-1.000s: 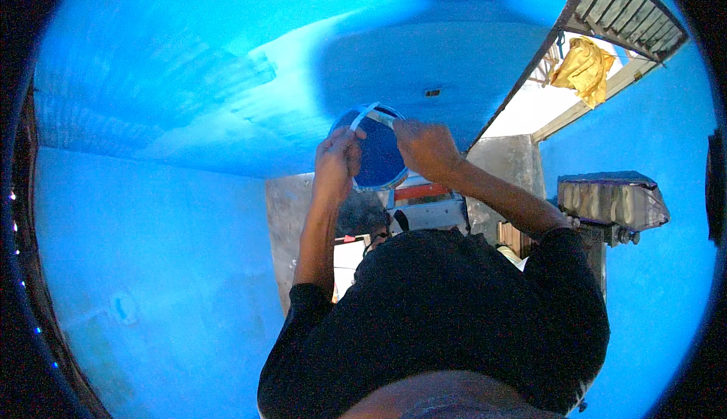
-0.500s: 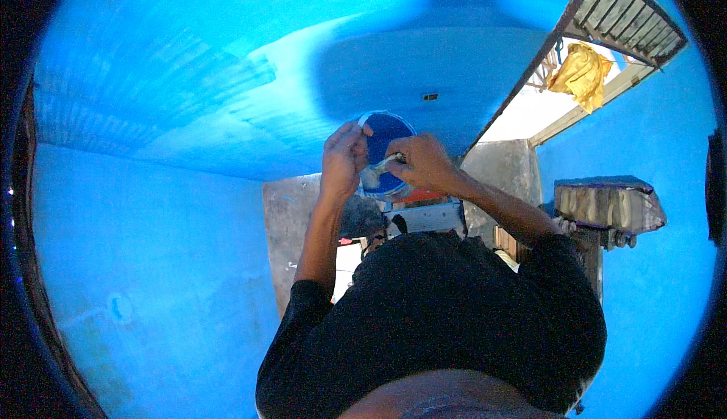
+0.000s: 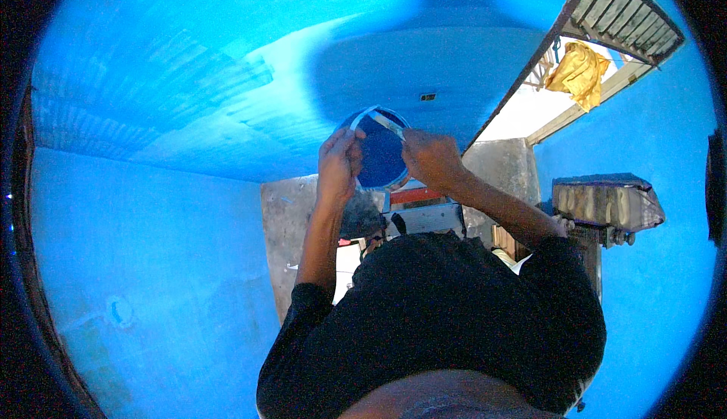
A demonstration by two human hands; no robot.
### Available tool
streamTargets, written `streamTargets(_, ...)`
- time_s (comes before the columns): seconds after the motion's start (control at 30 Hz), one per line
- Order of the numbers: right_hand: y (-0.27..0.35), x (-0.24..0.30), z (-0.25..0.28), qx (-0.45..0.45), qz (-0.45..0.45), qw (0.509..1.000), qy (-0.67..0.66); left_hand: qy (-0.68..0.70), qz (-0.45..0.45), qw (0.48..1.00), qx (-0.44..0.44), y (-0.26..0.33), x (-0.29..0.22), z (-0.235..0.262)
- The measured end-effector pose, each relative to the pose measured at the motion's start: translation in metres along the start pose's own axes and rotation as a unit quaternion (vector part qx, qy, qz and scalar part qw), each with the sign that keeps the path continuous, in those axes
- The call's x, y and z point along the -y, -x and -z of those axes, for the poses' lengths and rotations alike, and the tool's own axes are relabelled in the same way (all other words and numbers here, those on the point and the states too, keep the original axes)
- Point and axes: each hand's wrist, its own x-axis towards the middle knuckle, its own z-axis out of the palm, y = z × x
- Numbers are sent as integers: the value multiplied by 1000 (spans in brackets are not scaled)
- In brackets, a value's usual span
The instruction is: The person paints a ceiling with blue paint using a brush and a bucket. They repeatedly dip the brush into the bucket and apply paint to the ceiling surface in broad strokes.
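Note:
In front of my chest is a round bucket (image 3: 379,163) with dark blue paint inside. My left hand (image 3: 338,163) is closed on its left rim, with the thumb side toward the opening. From my right hand (image 3: 432,160) a paintbrush (image 3: 388,123) slants up and left across the opening, its far end by the top rim. The fingers are wrapped around the brush's handle, which is mostly hidden. Past the bucket lies a blue wall (image 3: 288,135) with paler, streaky patches.
An opening with slats (image 3: 632,14) is at the upper right, with a yellow cloth (image 3: 579,77) hanging in it. A covered bundle (image 3: 606,205) stands against the right wall. A grey panel (image 3: 288,218) and a ladder-like light piece (image 3: 428,218) are below the bucket.
My right hand has shifted slightly right, and the paintbrush has swung from pointing down-left inside the bucket to pointing up-left at the top rim. My left hand still grips the bucket.

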Motion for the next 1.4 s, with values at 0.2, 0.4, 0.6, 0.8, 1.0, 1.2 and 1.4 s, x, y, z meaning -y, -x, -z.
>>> streamTargets(0.2, -9, 7, 20, 72, -47, 983, -159, 20, -28, 999, 38, -11, 4, 0)
streamTargets(0.4, -20, 2, 5, 106, -11, 956, -273, 2, -23, 999, 35, -9, 2, -2)
streamTargets(0.6, -15, -9, 4, 46, -45, 992, -105, 5, 3, 1000, 8, -8, 9, -3)
streamTargets(0.8, 11, -30, 32, -24, -63, 987, -148, -30, -18, 998, -44, -6, -5, -4)
streamTargets(1.0, 50, -106, 56, -196, -275, 880, -334, 76, -3, 992, -102, -15, 8, 21)
streamTargets(1.2, 49, -263, 19, -419, -356, 818, -167, 14, -6, 992, -124, -11, 17, 37)
streamTargets(1.4, 28, -361, 13, -524, -379, 762, -30, -316, -194, 924, -98, -9, 30, 73)
